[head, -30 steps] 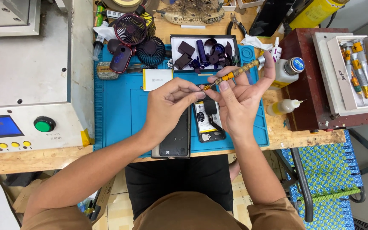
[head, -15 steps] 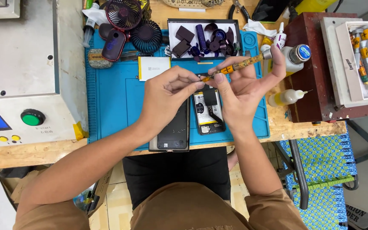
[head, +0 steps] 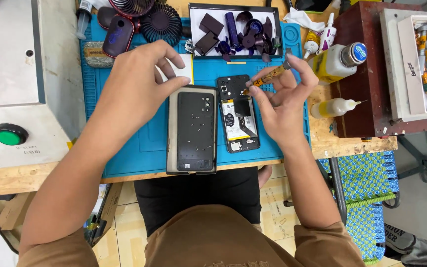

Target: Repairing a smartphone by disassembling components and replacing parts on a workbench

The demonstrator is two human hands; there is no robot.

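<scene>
An opened phone (head: 238, 114) lies on the blue work mat (head: 139, 143), its battery and boards showing. To its left rests the phone's dark back cover (head: 192, 129) on a pale backing. My right hand (head: 282, 101) holds a small orange-handled screwdriver (head: 268, 76) slanted down, its tip at the upper part of the opened phone. My left hand (head: 139, 86) hovers above the back cover's top edge, thumb and forefinger pinched together; whether something tiny sits between them I cannot tell.
A black tray (head: 233, 27) of dark parts and small fans (head: 159, 22) stand at the mat's far edge. Glue bottles (head: 339, 59) and a box of screwdrivers (head: 423, 54) sit on the right. A grey machine (head: 11, 89) with a green button fills the left.
My hands have come apart. The left hand moved left over the back cover. The right hand swung the screwdriver tip down to the opened phone.
</scene>
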